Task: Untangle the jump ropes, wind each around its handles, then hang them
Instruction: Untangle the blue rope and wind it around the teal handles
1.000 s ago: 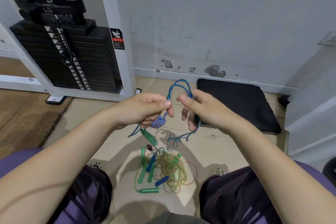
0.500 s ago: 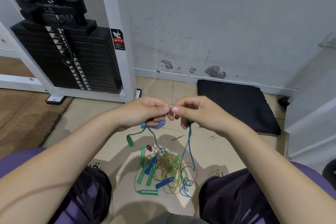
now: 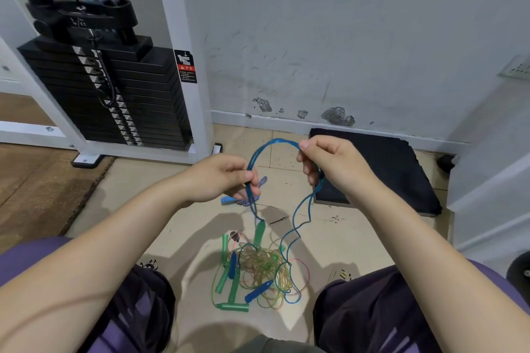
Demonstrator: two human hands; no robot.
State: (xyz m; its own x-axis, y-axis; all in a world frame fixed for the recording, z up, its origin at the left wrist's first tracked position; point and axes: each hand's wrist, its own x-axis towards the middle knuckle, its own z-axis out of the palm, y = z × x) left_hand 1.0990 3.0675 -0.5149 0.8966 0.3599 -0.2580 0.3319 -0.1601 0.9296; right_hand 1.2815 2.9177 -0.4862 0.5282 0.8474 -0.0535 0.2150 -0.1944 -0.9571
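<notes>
Above the rope pile point(image 3: 258, 272) on the floor, our left hand point(image 3: 220, 178) and right hand point(image 3: 329, 163) each pinch the blue rope point(image 3: 275, 142), arched between them. If we pull hard, its tail down in the pile could knot tighter, we think. Left of the pile, the weight stack's point(image 3: 114, 94) sticker point(image 3: 185, 66) is too small to read.

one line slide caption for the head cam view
Both hands, left hand and right hand, hold up a blue rope loop above the tangled rope pile on the floor.
</notes>
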